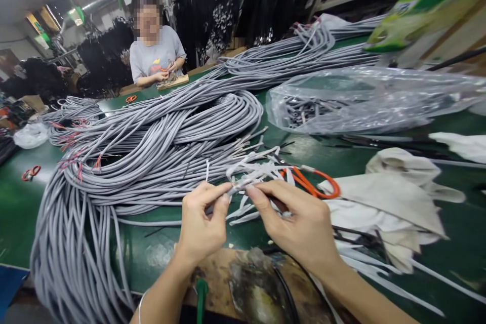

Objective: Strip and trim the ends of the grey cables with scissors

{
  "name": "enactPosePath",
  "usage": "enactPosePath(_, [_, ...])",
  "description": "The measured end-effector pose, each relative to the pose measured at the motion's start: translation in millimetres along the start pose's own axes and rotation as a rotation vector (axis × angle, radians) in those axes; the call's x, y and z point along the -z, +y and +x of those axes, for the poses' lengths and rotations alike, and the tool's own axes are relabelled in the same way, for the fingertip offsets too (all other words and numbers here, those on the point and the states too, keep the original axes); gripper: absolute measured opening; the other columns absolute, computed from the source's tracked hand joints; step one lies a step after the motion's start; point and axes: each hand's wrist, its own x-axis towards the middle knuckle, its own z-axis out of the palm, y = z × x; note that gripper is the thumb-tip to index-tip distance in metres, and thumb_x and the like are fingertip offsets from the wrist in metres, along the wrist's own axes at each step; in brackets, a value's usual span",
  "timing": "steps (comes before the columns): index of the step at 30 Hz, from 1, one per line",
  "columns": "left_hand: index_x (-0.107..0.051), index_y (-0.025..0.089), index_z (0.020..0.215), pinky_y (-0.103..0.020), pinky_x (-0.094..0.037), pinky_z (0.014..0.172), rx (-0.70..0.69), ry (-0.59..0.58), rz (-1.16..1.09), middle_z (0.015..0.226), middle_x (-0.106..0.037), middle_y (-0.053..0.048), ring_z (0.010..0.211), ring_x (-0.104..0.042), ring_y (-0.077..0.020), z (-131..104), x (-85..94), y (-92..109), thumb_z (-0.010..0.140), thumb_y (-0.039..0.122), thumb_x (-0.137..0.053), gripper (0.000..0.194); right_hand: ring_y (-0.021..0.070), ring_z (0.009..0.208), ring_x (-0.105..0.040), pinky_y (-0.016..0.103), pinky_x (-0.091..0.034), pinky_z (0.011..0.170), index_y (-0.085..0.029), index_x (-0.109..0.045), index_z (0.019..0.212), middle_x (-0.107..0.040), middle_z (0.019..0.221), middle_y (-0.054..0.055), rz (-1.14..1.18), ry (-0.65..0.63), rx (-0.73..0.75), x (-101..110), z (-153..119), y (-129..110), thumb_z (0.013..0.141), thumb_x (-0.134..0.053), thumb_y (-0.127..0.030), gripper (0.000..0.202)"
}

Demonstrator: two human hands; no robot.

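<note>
1. While a stained wooden board (216,278) lies nearest, a lumpy, glassy brownish block (258,283) sits on it.
2. Just beyond, the left hand (203,217) and right hand (304,217) nearly meet, each closed in a pinch on a pale strip (238,188); its exact form is too small to tell.
3. Limp white strips (252,172) tangle behind it, crowding orange-handled scissors (334,190) at right.
4. Farther right, crumpled beige cloth (398,192) spreads over the smooth green desk (15,212).
5. To the left, smooth, round grey cables (163,162) heap in long loops, barring the middle.
6. Far right, a crinkled clear plastic bag (379,121) holds dark pieces.
7. Beyond the cables is a person (157,53) in grey.
</note>
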Motion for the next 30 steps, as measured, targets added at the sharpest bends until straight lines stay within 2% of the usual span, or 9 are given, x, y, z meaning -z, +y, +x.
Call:
enactPosePath(4, [-0.072,0.012,0.1,-0.024,-0.043,0.058,-0.003,-0.005,0.037,0.074,-0.064,-0.007,0.064,-0.054,-0.0136,-1,-3.7,3,0.085,0.013,-0.049,0.027,0.0106,0.048,-0.053,0.022,-0.042,0.047,-0.02,-0.054,0.069,-0.059,0.056,-0.001,0.03,-0.007,0.027,1,-1,-1,0.087,-0.054,-0.016,0.018])
enactPosePath(9, [-0.073,0.015,0.097,-0.024,-0.044,0.058,0.063,0.032,0.066,0.074,-0.065,-0.006,0.064,-0.054,-0.0139,-3,-5.9,5,0.085,0.015,-0.049,0.026,0.0122,0.053,-0.059,0.023,-0.047,0.055,-0.019,-0.056,0.076,-0.064,0.059,0.0,0.002,0.056,0.203,1,-1,-2,0.083,-0.056,-0.008,0.013])
enactPosePath(11, [-0.074,0.015,0.095,-0.024,-0.043,0.058,0.116,0.015,0.03,0.073,-0.064,-0.006,0.063,-0.054,-0.0136,-3,-5.8,4,0.084,0.016,-0.051,0.025,0.0108,0.049,-0.057,0.021,-0.045,0.05,-0.019,-0.056,0.073,-0.063,0.058,0.0,0.038,0.01,0.139,1,0,-2,0.085,-0.055,-0.011,0.014])
enactPosePath(13, [-0.074,0.014,0.092,-0.023,-0.041,0.054,0.18,0.007,-0.034,0.071,-0.062,-0.005,0.06,-0.053,-0.0127,-2,-5.2,3,0.083,0.02,-0.054,0.023,0.0085,0.041,-0.051,0.019,-0.04,0.041,-0.019,-0.055,0.069,-0.058,0.052,-0.002,0.106,-0.079,0.013,0,1,-2,0.087,-0.051,-0.017,0.019])
enactPosePath(15, [-0.074,0.013,0.089,-0.022,-0.039,0.052,0.227,0.043,-0.092,0.071,-0.061,-0.005,0.06,-0.053,-0.0124,-1,-4.2,2,0.083,0.022,-0.054,0.023,0.0071,0.037,-0.046,0.019,-0.035,0.036,-0.02,-0.055,0.066,-0.054,0.049,-0.004,0.161,-0.132,-0.098,-1,0,-2,0.088,-0.05,-0.022,0.022])
enactPosePath(18, [-0.072,0.012,0.088,-0.022,-0.041,0.058,0.238,0.105,-0.141,0.075,-0.063,-0.006,0.067,-0.055,-0.0138,1,-2.3,2,0.085,0.022,-0.051,0.024,0.008,0.039,-0.048,0.018,-0.037,0.037,-0.02,-0.056,0.064,-0.055,0.049,-0.003,0.204,-0.124,-0.227,-3,-1,-1,0.087,-0.051,-0.032,0.027])
enactPosePath(21, [-0.073,0.012,0.086,-0.023,-0.04,0.058,0.227,0.091,-0.133,0.072,-0.061,-0.005,0.065,-0.053,-0.0136,1,-1.4,2,0.086,0.023,-0.05,0.025,0.0095,0.041,-0.05,0.018,-0.04,0.039,-0.019,-0.057,0.06,-0.056,0.049,-0.002,0.255,-0.184,-0.324,-3,1,-3,0.087,-0.049,-0.043,0.037])
enactPosePath(25, [-0.073,0.012,0.087,-0.022,-0.038,0.054,0.221,0.083,-0.121,0.07,-0.059,-0.004,0.062,-0.05,-0.0126,0,-3.1,3,0.085,0.022,-0.052,0.024,0.0098,0.041,-0.051,0.018,-0.041,0.038,-0.019,-0.057,0.058,-0.057,0.048,-0.001,0.305,-0.197,-0.346,-1,7,-7,0.086,-0.049,-0.049,0.042])
enactPosePath(30, [-0.074,0.011,0.085,-0.022,-0.036,0.049,0.207,0.081,-0.097,0.067,-0.059,-0.004,0.057,-0.048,-0.0116,-1,-5.2,4,0.084,0.021,-0.053,0.023,0.0093,0.04,-0.051,0.017,-0.04,0.036,-0.018,-0.059,0.059,-0.057,0.048,-0.002,0.331,-0.155,-0.293,1,9,-6,0.086,-0.052,-0.039,0.034])
